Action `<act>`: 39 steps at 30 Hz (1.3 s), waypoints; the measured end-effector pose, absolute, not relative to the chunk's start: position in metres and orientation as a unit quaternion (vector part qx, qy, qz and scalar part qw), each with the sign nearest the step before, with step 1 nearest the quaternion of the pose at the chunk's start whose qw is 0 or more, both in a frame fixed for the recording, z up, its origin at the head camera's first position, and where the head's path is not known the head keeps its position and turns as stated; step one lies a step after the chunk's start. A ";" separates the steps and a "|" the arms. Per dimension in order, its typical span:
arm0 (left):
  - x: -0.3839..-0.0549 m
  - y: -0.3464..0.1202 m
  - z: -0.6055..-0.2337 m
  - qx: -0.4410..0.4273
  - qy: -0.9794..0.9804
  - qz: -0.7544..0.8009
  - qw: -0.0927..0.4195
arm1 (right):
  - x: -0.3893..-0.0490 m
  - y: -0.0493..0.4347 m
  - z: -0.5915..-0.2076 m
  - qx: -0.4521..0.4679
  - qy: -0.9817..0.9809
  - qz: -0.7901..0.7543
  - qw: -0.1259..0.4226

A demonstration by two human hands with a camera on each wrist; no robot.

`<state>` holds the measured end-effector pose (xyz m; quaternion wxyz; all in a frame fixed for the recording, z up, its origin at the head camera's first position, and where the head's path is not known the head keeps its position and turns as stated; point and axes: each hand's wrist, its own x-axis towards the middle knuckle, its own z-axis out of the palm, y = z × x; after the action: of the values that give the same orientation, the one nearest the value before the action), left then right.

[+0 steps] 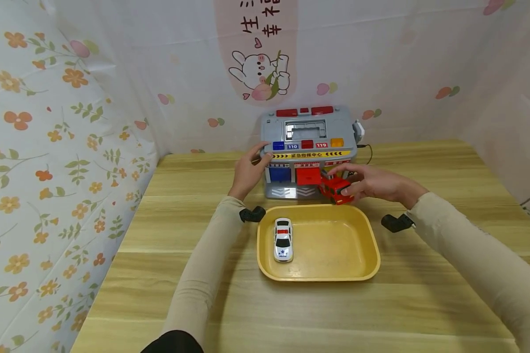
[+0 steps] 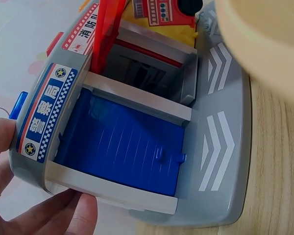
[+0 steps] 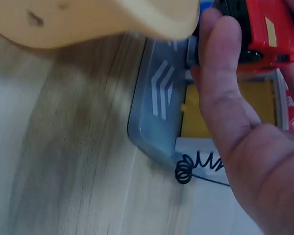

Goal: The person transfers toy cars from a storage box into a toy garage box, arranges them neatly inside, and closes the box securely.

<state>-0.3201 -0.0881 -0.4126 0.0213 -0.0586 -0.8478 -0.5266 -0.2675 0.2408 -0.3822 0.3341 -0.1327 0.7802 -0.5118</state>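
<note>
Right hand (image 1: 370, 183), fingers curled, grips the red toy truck (image 1: 334, 187) at the toy emergency station's (image 1: 274, 130) near right; left hand (image 1: 246, 172), fingers loosely spread, steadies its left end. Caution: a truck held askew could snag the raised red door (image 1: 308, 176).

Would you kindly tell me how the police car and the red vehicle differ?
The police car has a white body; the red vehicle has a red body with black parts. The police car rests in the yellow tray, while the right hand holds the red vehicle. Both are toys.
</note>
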 end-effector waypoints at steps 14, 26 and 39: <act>-0.318 -0.090 -0.413 -0.050 -0.844 -0.533 0.000 | -0.288 0.238 -0.397 -0.149 0.728 -0.535 0.401; -0.320 -0.089 -0.411 -0.050 -0.838 -0.543 -0.002 | -0.286 0.227 -0.399 -0.128 0.724 -0.552 0.393; -0.319 -0.088 -0.409 -0.055 -0.839 -0.542 0.003 | -0.284 0.226 -0.400 -0.111 0.683 -0.591 0.414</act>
<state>-0.3191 -0.0880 -0.4091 0.0035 -0.0547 -0.8389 -0.5415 -0.2843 0.2258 -0.4005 0.4137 -0.1108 0.6834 -0.5913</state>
